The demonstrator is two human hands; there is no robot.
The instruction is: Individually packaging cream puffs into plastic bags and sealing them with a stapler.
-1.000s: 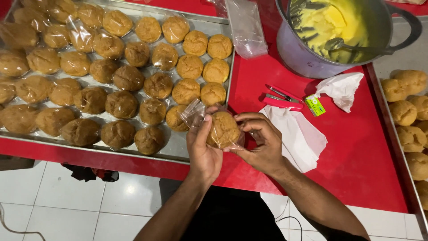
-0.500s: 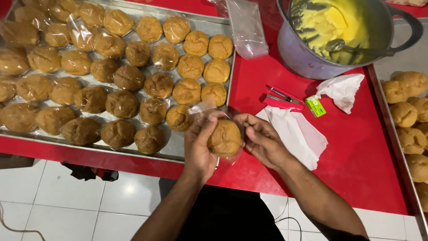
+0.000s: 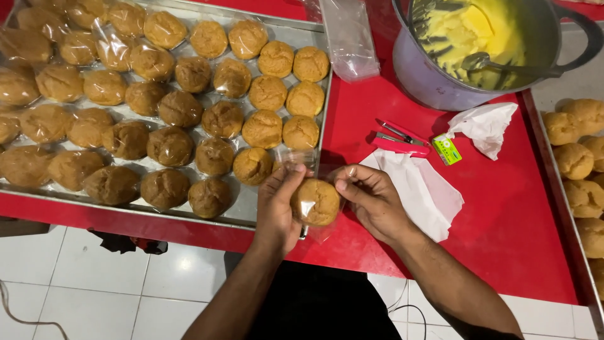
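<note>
Both my hands hold one round golden-brown bun (image 3: 314,201) inside a clear plastic wrapper, just off the near right corner of a metal tray (image 3: 322,94). My left hand (image 3: 277,208) cups the bun from the left, thumb up along the wrapper. My right hand (image 3: 371,200) pinches the wrapper's right side. The tray holds several rows of similar wrapped buns (image 3: 170,146).
On the red table (image 3: 503,239) lie white paper (image 3: 421,189), a red-handled tool (image 3: 399,140), a small green packet (image 3: 446,150), a crumpled white tissue (image 3: 484,126) and clear bags (image 3: 347,38). A pot of yellow filling (image 3: 472,44) stands behind. Unwrapped buns (image 3: 579,170) fill a tray at right.
The bun has come down slightly toward the table edge. The loose wrapper flap at upper left has been drawn closer around it, and my fingers have shifted their grip.
</note>
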